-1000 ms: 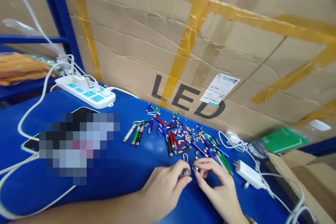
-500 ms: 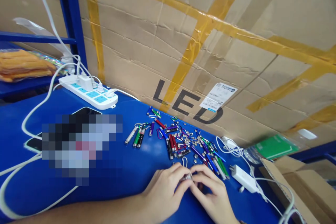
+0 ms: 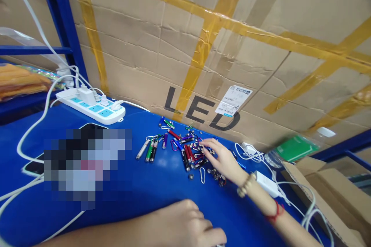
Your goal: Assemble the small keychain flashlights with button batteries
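My left hand [image 3: 199, 225] is curled closed near the lower edge of the view. A sliver of something pale and shiny shows under its fingertips, too little to name. Farther back, my right hand [image 3: 222, 160] is over the pile of small parts, thumb and fingers apart, fingertips down among button cells and coloured metal tubes. Red tubes [image 3: 189, 153] and a black tube [image 3: 186, 161] lie just left of those fingers. A silver carabiner clip [image 3: 202, 175] and a small metal piece [image 3: 191, 176] rest on the blue table between my hands.
Keychain penlights [image 3: 150, 150] with clips lie left of the pile. A white power strip [image 3: 89, 105] and a phone [image 3: 34, 166] with cables are farther left. At the right are a white adapter [image 3: 266, 183] and an open carton [image 3: 327, 197]. A large cardboard box [image 3: 139, 54] stands behind.
My hands have separated. The right one has moved forward to the pile, its fingers now apart; the left has come down towards me, still closed. The view has shifted slightly.
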Demonstrator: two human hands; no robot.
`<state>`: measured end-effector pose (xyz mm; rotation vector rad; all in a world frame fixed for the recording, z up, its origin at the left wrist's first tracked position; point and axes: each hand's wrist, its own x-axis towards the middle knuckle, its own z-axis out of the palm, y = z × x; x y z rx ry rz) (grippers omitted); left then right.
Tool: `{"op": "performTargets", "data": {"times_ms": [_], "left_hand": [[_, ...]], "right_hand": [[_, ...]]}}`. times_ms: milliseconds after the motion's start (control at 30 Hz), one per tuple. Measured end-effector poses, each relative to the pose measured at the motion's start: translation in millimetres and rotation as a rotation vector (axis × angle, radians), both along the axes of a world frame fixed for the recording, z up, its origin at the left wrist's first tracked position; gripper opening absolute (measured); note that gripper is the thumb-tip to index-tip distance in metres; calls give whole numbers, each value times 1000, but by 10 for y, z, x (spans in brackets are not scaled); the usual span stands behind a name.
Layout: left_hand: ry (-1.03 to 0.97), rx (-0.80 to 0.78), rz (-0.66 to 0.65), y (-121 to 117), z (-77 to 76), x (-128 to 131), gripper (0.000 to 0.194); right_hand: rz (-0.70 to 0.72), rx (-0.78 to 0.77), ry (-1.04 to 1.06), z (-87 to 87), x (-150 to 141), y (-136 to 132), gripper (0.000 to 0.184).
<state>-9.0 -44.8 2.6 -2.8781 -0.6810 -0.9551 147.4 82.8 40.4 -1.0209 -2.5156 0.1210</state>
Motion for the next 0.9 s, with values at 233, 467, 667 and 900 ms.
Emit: {"op": "performTargets", "data": {"times_ms": [233, 467, 667, 900], "left_hand": [[10, 10, -8, 9, -46, -15, 19], [35, 1, -52, 0, -87, -41, 11], [44, 8, -39, -3, -85, -36, 11], [12, 11, -4, -1, -57, 0, 22]], "right_hand": [[-55, 71, -239, -56, -414, 724, 38], [-63, 46, -257, -151, -590, 929, 32], [68, -47, -172, -125, -513, 1009, 19], [66, -131, 18, -137, -372, 794, 13]]}}
